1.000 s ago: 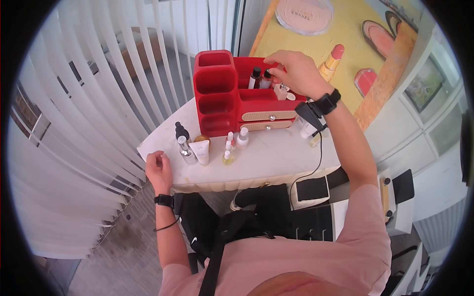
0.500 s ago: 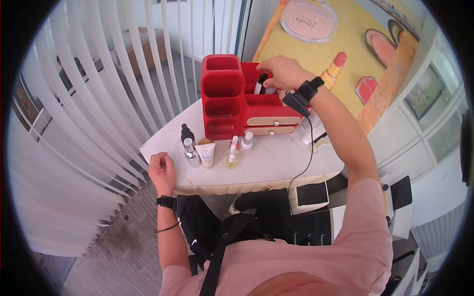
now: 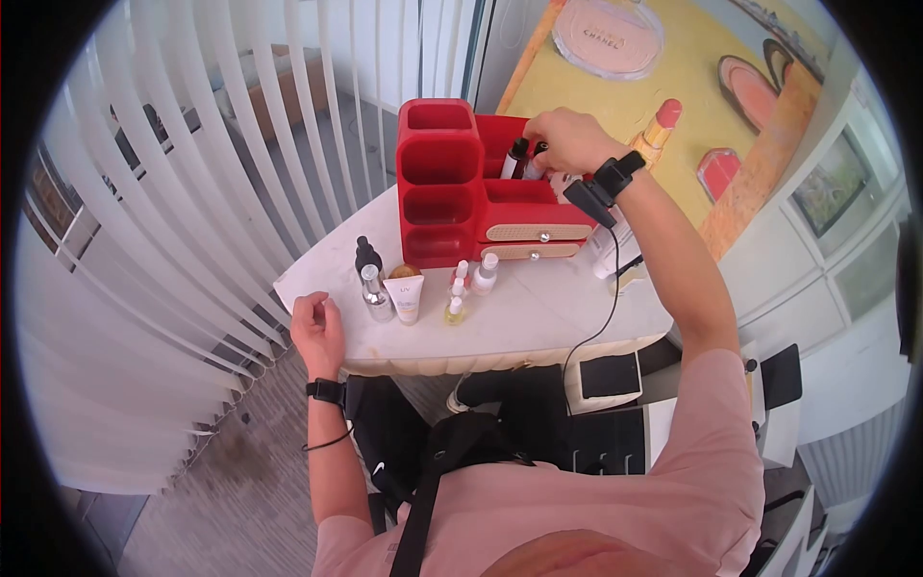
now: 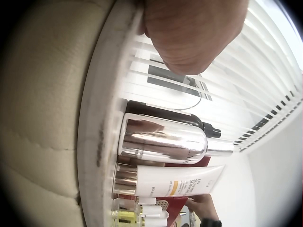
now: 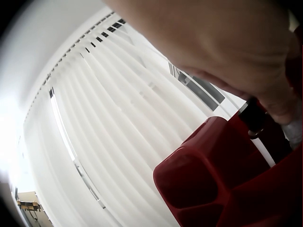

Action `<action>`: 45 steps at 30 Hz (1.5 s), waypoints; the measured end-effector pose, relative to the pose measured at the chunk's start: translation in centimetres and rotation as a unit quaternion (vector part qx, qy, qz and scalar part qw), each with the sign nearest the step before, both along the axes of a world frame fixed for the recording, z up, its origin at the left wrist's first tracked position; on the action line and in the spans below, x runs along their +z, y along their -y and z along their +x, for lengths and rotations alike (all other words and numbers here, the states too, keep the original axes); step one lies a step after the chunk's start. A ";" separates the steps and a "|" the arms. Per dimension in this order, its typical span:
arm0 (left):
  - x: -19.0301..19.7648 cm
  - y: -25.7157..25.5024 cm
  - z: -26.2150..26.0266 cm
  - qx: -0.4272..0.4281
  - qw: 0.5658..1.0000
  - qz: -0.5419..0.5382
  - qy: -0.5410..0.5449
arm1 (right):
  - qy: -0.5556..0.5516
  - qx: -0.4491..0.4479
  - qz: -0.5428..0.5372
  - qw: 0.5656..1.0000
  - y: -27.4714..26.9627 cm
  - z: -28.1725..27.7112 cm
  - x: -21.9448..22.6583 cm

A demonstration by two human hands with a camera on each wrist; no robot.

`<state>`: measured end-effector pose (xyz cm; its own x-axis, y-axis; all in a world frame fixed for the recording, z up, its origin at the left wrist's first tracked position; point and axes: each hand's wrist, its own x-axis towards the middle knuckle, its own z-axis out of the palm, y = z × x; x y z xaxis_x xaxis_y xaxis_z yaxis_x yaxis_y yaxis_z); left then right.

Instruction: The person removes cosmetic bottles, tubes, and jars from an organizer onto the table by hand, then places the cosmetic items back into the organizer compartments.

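My right hand (image 3: 577, 142) is over the rear compartment of the red organizer (image 3: 437, 197), its fingers bent down round a small black-capped bottle (image 3: 534, 168), partly hidden by them. Beside it stands another black-capped bottle (image 3: 513, 162). The right wrist view shows the fingers low against a pale bottle (image 5: 294, 135), next to a black cap (image 5: 253, 116). My left hand (image 3: 317, 332) rests at the table's left front edge, fingers loosely curled and holding nothing. Nearest to it are a silver bottle (image 3: 376, 294), a dark bottle (image 3: 367, 255) and a white tube (image 3: 405, 296).
Several small bottles (image 3: 456, 308) stand in front of the organizer on the white table (image 3: 519, 322). A white tube (image 3: 615, 255) is at the right, below my forearm. A cable (image 3: 608, 322) hangs from the right wrist camera. Blinds (image 3: 173, 240) line the left side.
My right hand has lowered into the rear compartment and then shifted a little to the right, with its fingers at the bottle. The left hand stays at the table edge. The head view has shifted slightly.
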<state>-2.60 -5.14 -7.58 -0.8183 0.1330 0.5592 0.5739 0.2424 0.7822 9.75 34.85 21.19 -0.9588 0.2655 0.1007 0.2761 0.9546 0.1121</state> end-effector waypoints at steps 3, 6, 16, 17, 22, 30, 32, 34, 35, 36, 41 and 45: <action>0.0 0.0 0.0 0.004 1.000 -0.002 -0.002 | -0.003 -0.005 -0.013 1.000 0.2 0.2 0.4; 0.0 -0.1 -0.1 0.004 1.000 -0.006 0.004 | -0.019 0.007 0.000 1.000 0.1 0.5 0.6; -0.3 -0.1 -0.1 0.005 1.000 0.002 0.008 | -0.039 0.039 -0.014 0.998 -0.3 0.8 0.3; -0.3 -0.1 -0.1 0.005 1.000 0.000 0.009 | -0.042 0.042 -0.015 0.998 -0.3 0.9 0.3; -0.3 -0.1 0.0 0.003 1.000 -0.001 0.013 | -0.089 0.050 -0.022 0.995 -0.6 1.3 0.6; 0.1 -0.1 0.1 0.004 1.000 -0.013 0.009 | -0.173 0.059 -0.016 0.983 0.7 3.6 3.0; 0.2 0.0 0.2 0.007 1.000 -0.019 0.003 | -0.217 0.060 -0.002 0.974 1.3 4.6 3.6; 0.1 0.0 0.0 0.013 0.999 -0.031 -0.001 | -0.242 0.082 0.025 0.966 1.8 6.0 4.5; 0.0 0.1 -0.1 0.018 0.999 -0.041 -0.006 | -0.267 0.105 0.054 0.956 2.1 6.7 5.0; 0.0 0.1 -0.1 0.015 0.999 -0.035 -0.013 | -0.281 0.122 0.065 0.950 2.3 7.5 5.5; -0.4 0.1 -0.4 0.020 0.999 -0.038 -0.006 | -0.237 0.088 -0.027 0.967 7.9 11.6 6.7; -0.5 0.2 -0.5 0.023 0.999 -0.035 -0.002 | -0.193 0.148 -0.127 0.962 11.3 13.0 2.7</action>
<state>-3.10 -5.32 -8.05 -0.8221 0.1347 0.5532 0.5642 0.3228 0.7599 22.74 23.51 23.89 -0.9007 0.0491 0.4317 -0.0383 0.9807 -0.1915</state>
